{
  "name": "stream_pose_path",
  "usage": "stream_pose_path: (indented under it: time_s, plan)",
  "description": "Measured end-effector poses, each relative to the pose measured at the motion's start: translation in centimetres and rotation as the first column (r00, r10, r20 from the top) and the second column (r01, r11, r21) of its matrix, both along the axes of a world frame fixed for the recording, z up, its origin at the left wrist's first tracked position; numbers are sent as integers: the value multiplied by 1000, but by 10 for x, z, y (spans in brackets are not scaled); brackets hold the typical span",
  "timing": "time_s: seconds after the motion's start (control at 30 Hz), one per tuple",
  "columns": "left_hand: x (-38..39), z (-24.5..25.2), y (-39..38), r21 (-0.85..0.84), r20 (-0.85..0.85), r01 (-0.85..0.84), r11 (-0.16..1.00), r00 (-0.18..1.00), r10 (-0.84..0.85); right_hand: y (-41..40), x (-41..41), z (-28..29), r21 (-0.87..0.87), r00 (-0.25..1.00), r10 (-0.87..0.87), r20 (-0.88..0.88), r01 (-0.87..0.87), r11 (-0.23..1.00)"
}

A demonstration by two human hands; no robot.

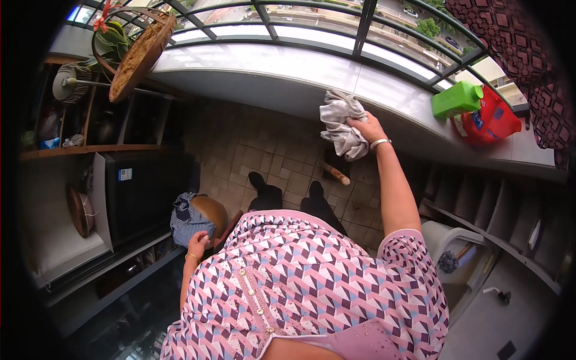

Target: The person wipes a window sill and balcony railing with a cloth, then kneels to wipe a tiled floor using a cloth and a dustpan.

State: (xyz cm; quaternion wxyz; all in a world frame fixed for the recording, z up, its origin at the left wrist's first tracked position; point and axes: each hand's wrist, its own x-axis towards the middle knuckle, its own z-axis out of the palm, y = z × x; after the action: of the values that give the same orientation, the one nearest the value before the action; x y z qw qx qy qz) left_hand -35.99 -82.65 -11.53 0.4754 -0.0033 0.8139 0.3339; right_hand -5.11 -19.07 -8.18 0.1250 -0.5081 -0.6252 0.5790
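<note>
My right hand (369, 128) grips a crumpled, greyish-white cloth (343, 123), which hangs beside the near edge of the white tiled window ledge (270, 58). My left hand (198, 246) is low at my left side, its fingers loosely curled, and nothing can be made out in it. Close to it, a blue striped cloth (193, 220) lies over a round brown stool seat (211, 213). Further along the ledge to the right stand a green plastic bottle (454, 100) and a red plastic bag (488, 120).
Metal window bars (362, 27) run behind the ledge. A basket (141, 58) and a potted plant (112, 40) are at upper left, above open shelves. On the right are a sink basin (459, 234) holding brushes and a slatted rack (486, 207). A stick-like handle (336, 173) lies near my feet.
</note>
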Motion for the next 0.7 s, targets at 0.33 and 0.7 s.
stream_pose_path:
  time_s: [0.33, 0.7]
  plan:
    - [7, 36, 12, -129, 128, 297, 946, 951, -281, 95, 232, -13, -303, 229, -954, -193, 911, 280]
    - [-13, 34, 38, -53, 196, 143, 988, 972, -130, 59, -61, -54, 271, 12, -904, 428, 952, 141]
